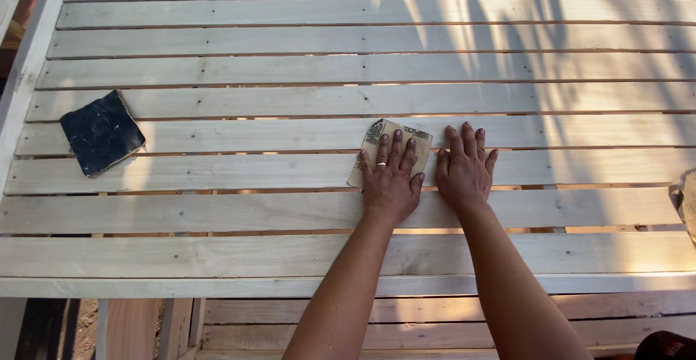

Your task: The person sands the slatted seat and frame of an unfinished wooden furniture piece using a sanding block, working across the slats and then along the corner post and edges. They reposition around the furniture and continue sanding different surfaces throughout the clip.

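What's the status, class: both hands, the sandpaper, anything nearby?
Left hand flat on tan sandpaper sheet. Right hand flat on bare wooden slats beside it. Dark sandpaper square lies apart, far left.

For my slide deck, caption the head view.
Left hand presses sandpaper on a slatted wooden frame; right hand flat beside it.

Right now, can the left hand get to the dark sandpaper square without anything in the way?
Probably yes. The left hand lies flat on the tan sandpaper sheet, and only bare wooden slats lie between it and the dark sandpaper square further left. It would need a long sideways stretch.
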### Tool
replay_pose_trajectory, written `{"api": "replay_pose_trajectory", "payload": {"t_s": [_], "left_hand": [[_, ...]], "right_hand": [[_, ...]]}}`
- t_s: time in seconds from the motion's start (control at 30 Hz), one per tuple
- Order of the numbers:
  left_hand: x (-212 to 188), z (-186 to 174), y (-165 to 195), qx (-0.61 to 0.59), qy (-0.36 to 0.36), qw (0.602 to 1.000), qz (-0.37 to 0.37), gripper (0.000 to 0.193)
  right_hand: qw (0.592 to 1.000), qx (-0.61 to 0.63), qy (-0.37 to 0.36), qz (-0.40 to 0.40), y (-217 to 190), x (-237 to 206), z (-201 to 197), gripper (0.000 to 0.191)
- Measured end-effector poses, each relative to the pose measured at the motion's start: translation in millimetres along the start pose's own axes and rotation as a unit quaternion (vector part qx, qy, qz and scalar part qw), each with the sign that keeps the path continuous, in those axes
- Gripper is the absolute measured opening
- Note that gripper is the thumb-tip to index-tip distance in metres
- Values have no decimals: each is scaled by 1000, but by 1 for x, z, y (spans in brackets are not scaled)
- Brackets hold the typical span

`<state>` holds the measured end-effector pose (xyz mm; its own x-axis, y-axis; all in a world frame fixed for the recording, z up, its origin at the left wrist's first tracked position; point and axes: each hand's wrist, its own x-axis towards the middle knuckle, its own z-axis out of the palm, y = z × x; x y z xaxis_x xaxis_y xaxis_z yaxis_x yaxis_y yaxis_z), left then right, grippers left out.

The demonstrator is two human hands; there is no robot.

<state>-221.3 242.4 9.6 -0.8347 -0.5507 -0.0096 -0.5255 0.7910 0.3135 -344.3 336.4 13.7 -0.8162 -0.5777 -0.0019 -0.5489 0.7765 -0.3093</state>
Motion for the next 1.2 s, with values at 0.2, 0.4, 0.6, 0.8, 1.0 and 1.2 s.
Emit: {"api": "replay_pose_trajectory", "payload": {"t_s": [0.2,0.4,0.6,0.8,1.0,1.2], "left_hand": [[31,3,10,13,-29,999,1,71],[73,2,19,25,-60,998,5,72],[124,8,33,27,-71,997,6,73],[156,14,43,28,-55,998,8,72],[156,15,37,25,-45,999,-18,73],[85,1,-3,7,-8,993,-118,71]], "right_hand": [[999,8,31,13,-4,18,12,53],[983,113,139,37,5,7,14,49],[993,41,76,75,-2,6,6,50],[994,25,58,88,-7,6,-2,54],[995,20,47,89,-7,15,3,53],[997,22,57,42,-7,21,9,54]]}}
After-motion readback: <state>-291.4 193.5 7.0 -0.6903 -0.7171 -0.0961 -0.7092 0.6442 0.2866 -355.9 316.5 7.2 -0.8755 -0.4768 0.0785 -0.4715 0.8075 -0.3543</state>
